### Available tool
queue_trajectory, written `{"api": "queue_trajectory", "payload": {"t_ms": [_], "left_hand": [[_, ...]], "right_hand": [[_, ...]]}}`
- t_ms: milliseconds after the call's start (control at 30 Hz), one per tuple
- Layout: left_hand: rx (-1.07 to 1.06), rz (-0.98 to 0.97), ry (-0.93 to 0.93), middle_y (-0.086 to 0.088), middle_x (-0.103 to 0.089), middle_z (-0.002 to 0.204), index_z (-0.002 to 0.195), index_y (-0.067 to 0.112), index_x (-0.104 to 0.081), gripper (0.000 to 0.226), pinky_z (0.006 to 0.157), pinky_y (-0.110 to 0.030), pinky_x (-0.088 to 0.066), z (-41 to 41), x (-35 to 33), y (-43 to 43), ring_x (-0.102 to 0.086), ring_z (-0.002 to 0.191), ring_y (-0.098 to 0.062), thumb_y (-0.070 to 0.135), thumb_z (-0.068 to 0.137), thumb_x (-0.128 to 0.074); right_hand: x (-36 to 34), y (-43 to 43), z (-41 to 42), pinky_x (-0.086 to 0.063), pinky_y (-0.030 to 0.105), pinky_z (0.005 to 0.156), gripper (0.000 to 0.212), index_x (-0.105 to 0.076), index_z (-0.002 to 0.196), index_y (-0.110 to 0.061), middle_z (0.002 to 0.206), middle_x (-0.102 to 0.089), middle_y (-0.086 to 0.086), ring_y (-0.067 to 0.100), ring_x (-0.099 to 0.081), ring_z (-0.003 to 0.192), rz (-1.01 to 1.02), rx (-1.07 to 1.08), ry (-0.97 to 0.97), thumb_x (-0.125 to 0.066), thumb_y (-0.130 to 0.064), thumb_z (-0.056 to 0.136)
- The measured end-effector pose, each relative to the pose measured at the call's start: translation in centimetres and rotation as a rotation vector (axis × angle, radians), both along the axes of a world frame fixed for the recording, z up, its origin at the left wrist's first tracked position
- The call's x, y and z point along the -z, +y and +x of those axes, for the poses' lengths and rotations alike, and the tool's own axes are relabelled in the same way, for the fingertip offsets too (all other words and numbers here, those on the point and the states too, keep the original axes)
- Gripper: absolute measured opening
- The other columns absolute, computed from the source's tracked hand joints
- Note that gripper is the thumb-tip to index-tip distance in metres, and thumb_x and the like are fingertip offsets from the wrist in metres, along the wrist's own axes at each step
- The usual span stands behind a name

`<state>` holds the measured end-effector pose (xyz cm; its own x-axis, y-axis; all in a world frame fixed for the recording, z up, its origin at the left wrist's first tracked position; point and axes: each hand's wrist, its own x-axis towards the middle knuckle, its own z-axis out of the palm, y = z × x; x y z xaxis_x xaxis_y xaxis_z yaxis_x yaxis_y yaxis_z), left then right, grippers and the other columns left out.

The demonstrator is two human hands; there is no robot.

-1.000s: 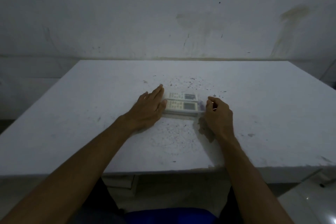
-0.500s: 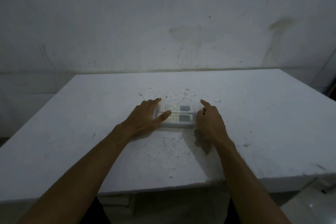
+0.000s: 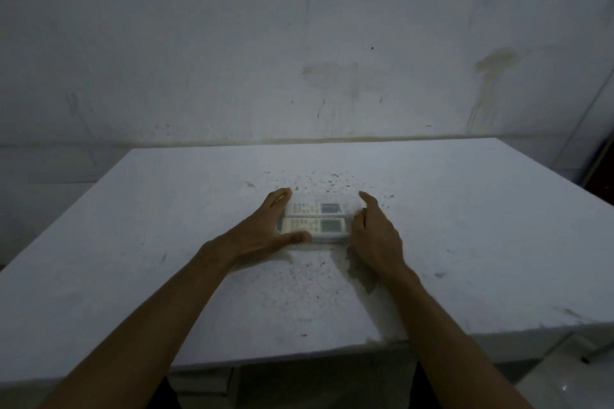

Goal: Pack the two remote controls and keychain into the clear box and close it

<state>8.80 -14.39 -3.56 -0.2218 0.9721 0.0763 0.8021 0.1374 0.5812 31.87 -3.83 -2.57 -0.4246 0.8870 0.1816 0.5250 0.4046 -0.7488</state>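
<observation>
Hands bracket the clear box [image 3: 315, 221]: my left hand [image 3: 265, 229] and right hand [image 3: 375, 232] press its ends, steadying it; both remotes [image 3: 314, 216] lie inside between them; keychain unseen.

The head view is dim and grey-blue, with soft, flat light that is brightest on the far middle of the table [image 3: 432, 196] and falls off toward the corners of the frame. A dark, soft-edged shadow lies on the table just beneath the right hand [image 3: 375, 232]. The whole picture is slightly soft and grainy, and the wide lens bends the table's edges outward at left and right.
</observation>
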Motion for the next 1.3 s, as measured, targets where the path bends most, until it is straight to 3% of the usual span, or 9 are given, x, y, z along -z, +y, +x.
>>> {"api": "queue_trajectory", "payload": {"t_ms": [167, 267, 467, 567, 700, 800, 933, 1133, 1300], "left_hand": [[-0.133, 0.186, -0.15, 0.011, -0.035, 0.154, 0.159, 0.028, -0.024, 0.133, 0.098, -0.007, -0.036, 0.1, 0.4, 0.0, -0.041, 0.131, 0.0, 0.085, 0.053, -0.08], [-0.136, 0.275, -0.248, 0.005, -0.037, 0.152, 0.159, 0.02, -0.027, 0.134, 0.087, 0.006, -0.036, -0.6, -1.2, 0.8, -0.045, 0.128, -0.004, 0.078, 0.053, -0.084], [-0.15, 0.386, -0.261, 0.007, -0.033, 0.154, 0.158, 0.026, -0.029, 0.123, 0.098, -0.01, -0.044, -2.8, -3.7, 3.0, -0.044, 0.134, -0.005, 0.068, 0.058, -0.088], [-0.247, 0.347, -0.154, 0.001, -0.035, 0.15, 0.156, 0.022, -0.033, 0.116, 0.102, -0.022, -0.042, -5.4, -3.7, 4.4, -0.044, 0.13, -0.009, 0.058, 0.062, -0.091], [-0.342, 0.296, -0.149, -0.006, -0.04, 0.151, 0.155, 0.016, -0.037, 0.113, 0.108, -0.029, -0.042, -10.7, -3.0, 6.1, -0.047, 0.135, -0.017, 0.057, 0.064, -0.09], [-0.377, 0.239, -0.15, -0.007, -0.043, 0.153, 0.155, 0.016, -0.039, 0.113, 0.113, -0.035, -0.042, -15.6, -3.1, 7.7, -0.048, 0.136, -0.02, 0.063, 0.065, -0.088], [-0.394, 0.126, -0.134, -0.005, -0.042, 0.158, 0.156, 0.016, -0.037, 0.122, 0.109, -0.031, -0.04, -21.6, -3.4, 9.7, -0.045, 0.135, -0.015, 0.076, 0.06, -0.083], [-0.363, 0.08, -0.169, -0.001, -0.039, 0.161, 0.158, 0.025, -0.031, 0.138, 0.104, -0.025, -0.036, -24.2, -2.7, 12.3, -0.042, 0.136, -0.012, 0.086, 0.045, -0.081], [-0.41, 0.177, -0.096, 0.016, -0.043, 0.154, 0.156, 0.029, -0.035, 0.116, 0.11, -0.026, -0.039, -23.1, -1.0, 12.8, -0.043, 0.139, -0.006, 0.07, 0.061, -0.087]], "right_hand": [[-1.4, 1.6, 0.1, -0.056, 0.039, 0.095, 0.044, -0.05, 0.147, -0.015, 0.145, -0.056, 0.009, 0.023, -0.061, 0.118, -0.374, 0.013, 0.358, -0.053, -0.022, 0.104], [-2.7, 2.0, -0.4, -0.059, 0.037, 0.089, 0.04, -0.058, 0.141, -0.027, 0.133, -0.063, 0.005, 0.021, -0.067, 0.107, -0.514, -0.09, 0.513, -0.061, -0.03, 0.101], [-5.1, 4.8, -4.2, -0.063, 0.04, 0.081, 0.034, -0.058, 0.127, -0.033, 0.128, -0.065, 0.012, 0.03, -0.074, 0.103, -0.666, -0.278, 0.671, -0.064, -0.017, 0.099], [-5.9, 7.2, -8.1, -0.063, 0.043, 0.084, 0.047, -0.05, 0.144, -0.023, 0.132, -0.063, 0.015, 0.03, -0.073, 0.104, -0.628, -0.289, 0.564, -0.063, -0.019, 0.1], [-5.1, 9.3, -13.1, -0.053, 0.051, 0.1, 0.052, -0.055, 0.143, -0.028, 0.136, -0.064, 0.011, 0.029, -0.067, 0.115, -0.278, -0.2, 0.238, -0.036, -0.055, 0.104], [-2.7, 11.0, -15.1, -0.043, 0.05, 0.107, 0.052, -0.063, 0.133, -0.016, 0.132, -0.066, 0.015, 0.035, -0.06, 0.12, 0.013, -0.001, 0.034, -0.025, -0.043, 0.109], [0.4, 12.1, -15.9, -0.035, 0.048, 0.107, 0.036, -0.059, 0.134, -0.018, 0.137, -0.056, 0.011, 0.033, -0.049, 0.126, 0.187, -0.002, -0.239, -0.046, -0.032, 0.103], [1.0, 12.7, -15.7, -0.033, 0.049, 0.108, 0.044, -0.056, 0.136, -0.023, 0.141, -0.054, 0.008, 0.031, -0.046, 0.131, 0.193, -0.027, -0.218, -0.058, -0.044, 0.097], [1.2, 12.6, -15.9, -0.03, 0.048, 0.109, 0.041, -0.063, 0.128, -0.026, 0.138, -0.057, 0.004, 0.031, -0.045, 0.131, 0.241, 0.034, -0.255, -0.059, -0.049, 0.094]]}}
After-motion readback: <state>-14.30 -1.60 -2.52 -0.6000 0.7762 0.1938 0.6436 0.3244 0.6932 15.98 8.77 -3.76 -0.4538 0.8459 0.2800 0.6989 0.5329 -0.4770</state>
